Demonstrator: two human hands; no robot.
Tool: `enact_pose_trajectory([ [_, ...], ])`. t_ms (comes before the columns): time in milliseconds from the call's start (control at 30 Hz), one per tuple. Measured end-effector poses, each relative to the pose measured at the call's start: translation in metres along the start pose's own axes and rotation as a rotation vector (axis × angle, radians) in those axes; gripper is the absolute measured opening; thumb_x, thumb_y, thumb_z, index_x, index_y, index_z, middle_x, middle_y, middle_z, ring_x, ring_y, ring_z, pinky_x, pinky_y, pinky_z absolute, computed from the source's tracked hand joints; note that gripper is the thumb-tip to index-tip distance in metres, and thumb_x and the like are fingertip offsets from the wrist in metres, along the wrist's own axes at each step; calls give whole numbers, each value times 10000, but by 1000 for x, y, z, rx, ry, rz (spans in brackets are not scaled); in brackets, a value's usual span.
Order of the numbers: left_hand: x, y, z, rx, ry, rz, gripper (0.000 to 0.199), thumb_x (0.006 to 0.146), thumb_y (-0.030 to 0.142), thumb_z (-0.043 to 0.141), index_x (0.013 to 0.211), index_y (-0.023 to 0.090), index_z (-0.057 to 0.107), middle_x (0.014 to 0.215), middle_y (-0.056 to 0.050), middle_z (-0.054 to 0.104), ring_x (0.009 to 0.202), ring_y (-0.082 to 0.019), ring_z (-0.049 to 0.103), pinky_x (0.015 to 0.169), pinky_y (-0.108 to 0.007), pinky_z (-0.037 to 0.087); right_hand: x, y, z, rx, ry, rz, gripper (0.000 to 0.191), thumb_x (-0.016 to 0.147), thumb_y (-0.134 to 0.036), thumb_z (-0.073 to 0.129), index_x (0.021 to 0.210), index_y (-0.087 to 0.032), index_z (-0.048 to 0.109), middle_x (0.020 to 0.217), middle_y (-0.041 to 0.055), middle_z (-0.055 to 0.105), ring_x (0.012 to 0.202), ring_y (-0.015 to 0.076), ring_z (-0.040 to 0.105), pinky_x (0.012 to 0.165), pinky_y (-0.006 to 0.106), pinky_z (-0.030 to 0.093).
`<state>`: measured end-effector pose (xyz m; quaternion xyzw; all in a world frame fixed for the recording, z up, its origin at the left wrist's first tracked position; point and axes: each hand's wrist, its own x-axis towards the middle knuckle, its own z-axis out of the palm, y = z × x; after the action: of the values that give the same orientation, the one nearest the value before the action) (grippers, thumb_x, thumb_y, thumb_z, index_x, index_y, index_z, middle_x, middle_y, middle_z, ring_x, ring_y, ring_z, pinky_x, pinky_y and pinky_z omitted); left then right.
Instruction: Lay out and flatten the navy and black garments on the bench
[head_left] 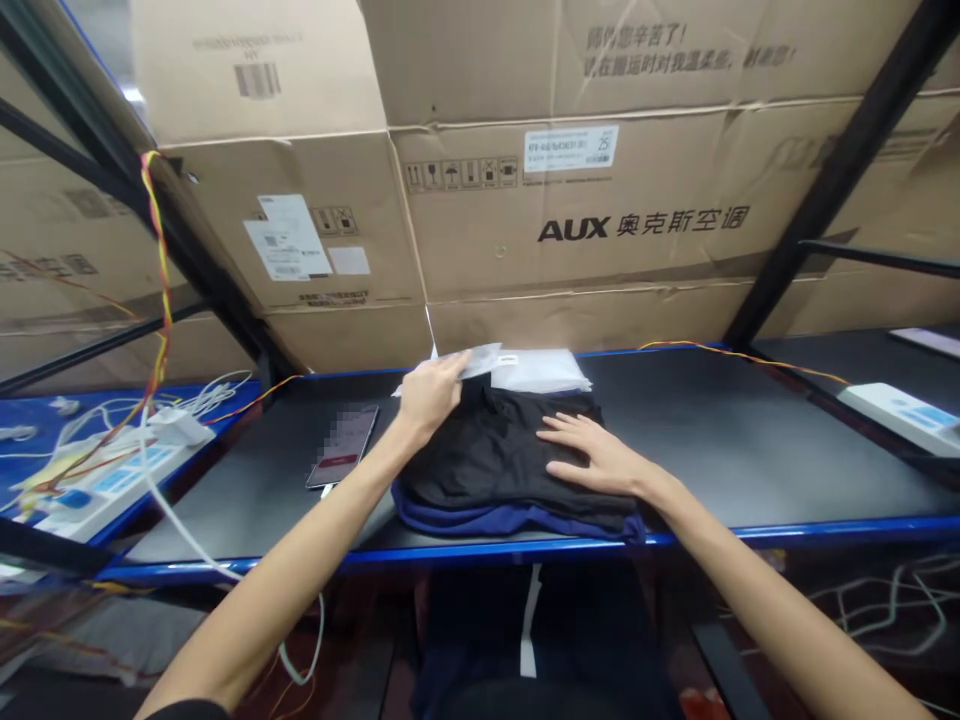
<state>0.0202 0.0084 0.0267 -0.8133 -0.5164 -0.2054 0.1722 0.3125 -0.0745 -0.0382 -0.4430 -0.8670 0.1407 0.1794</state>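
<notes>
A folded black garment [480, 455] lies on the table in front of me, with a dark blue cloth [480, 520] showing under its near edge. My right hand [592, 455] rests flat on the right part of the black garment, fingers spread. At the garment's far left corner, my left hand [433, 400] is closed on a thin translucent plastic bag [481, 360]. A whitish plastic packet [544, 370] with a small label lies just beyond the garment. Whatever lies under the left palm is hidden.
A phone [345, 450] with a cable lies left of the garment. Power strips stand at the left [112, 490] and right [904, 415]. Cardboard [495, 250] walls the back behind black metal posts [825, 180]. A white cable [176, 515] crosses the table's left front edge.
</notes>
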Motion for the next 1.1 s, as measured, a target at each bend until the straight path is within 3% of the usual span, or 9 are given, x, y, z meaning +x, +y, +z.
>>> enact_pose_trajectory([
  [167, -22, 61, -12, -11, 42, 220, 461, 908, 144, 509, 1363, 207, 547, 1273, -73, 662, 1049, -258, 650, 874, -363, 517, -3, 7, 0, -35, 136, -26, 492, 906, -495, 578, 1317, -227, 619, 1451, 127, 520, 1393, 323, 407, 1151, 568, 321],
  [267, -34, 86, 3, 5, -62, 300, 489, 883, 117, 533, 1368, 180, 534, 1198, -100, 685, 998, -264, 645, 839, -368, 517, -4, 12, 0, -58, 219, -34, 395, 897, -433, 598, 1216, -215, 681, 1356, 130, 611, 1346, 326, 473, 1114, 560, 388],
  [367, -40, 92, 18, -25, -140, 342, 476, 881, 135, 548, 1357, 162, 545, 1206, -118, 678, 1009, -286, 633, 828, -392, 523, -5, 16, 0, -58, 254, -46, 310, 886, -406, 615, 1111, -219, 718, 1297, 120, 654, 1299, 320, 524, 1082, 547, 435],
  [567, -38, 56, 10, -502, -204, 392, 465, 903, 340, 610, 1341, 186, 577, 1304, -92, 647, 1168, -259, 609, 1017, -382, 482, -5, 18, 1, -36, 257, -29, 287, 880, -402, 614, 1089, -239, 724, 1292, 91, 661, 1296, 307, 531, 1090, 518, 440],
  [700, -41, 8, 0, -777, -138, 210, 303, 914, 253, 545, 1173, 210, 695, 1176, -34, 720, 1100, -201, 659, 997, -321, 496, -5, 20, 1, -9, 308, 4, 298, 869, -328, 580, 1118, -226, 709, 1227, 95, 697, 1242, 303, 581, 1090, 526, 435],
  [767, -46, -15, 0, -797, -96, 170, 288, 889, 186, 522, 1082, 197, 736, 1119, -43, 737, 1072, -200, 670, 960, -309, 514, -5, 21, 0, 5, 335, 13, 288, 849, -276, 560, 1091, -221, 708, 1189, 91, 714, 1192, 298, 620, 1083, 516, 442],
  [867, -55, -39, 7, -736, -152, 240, 294, 867, 150, 517, 1023, 220, 757, 1120, -42, 726, 1030, -191, 678, 929, -303, 521, -5, 19, -2, 35, 380, 53, 271, 818, -207, 524, 1026, -228, 698, 1127, 70, 735, 1087, 275, 679, 1016, 460, 505],
  [967, -63, -46, 18, -641, -148, 312, 261, 884, 178, 547, 1023, 246, 757, 1138, -40, 715, 1036, -183, 672, 930, -305, 517, -5, 15, -3, 62, 445, 87, 321, 786, -142, 487, 1041, -228, 662, 1149, 70, 723, 1055, 248, 691, 951, 406, 544],
  [1100, -70, -41, 30, -513, -37, 354, 223, 923, 226, 556, 1017, 259, 756, 1177, -47, 713, 1025, -176, 673, 887, -306, 533, -7, 12, -1, 64, 432, -38, 408, 767, -98, 456, 1098, -226, 659, 1323, 74, 639, 1199, 234, 618, 1020, 400, 506],
])
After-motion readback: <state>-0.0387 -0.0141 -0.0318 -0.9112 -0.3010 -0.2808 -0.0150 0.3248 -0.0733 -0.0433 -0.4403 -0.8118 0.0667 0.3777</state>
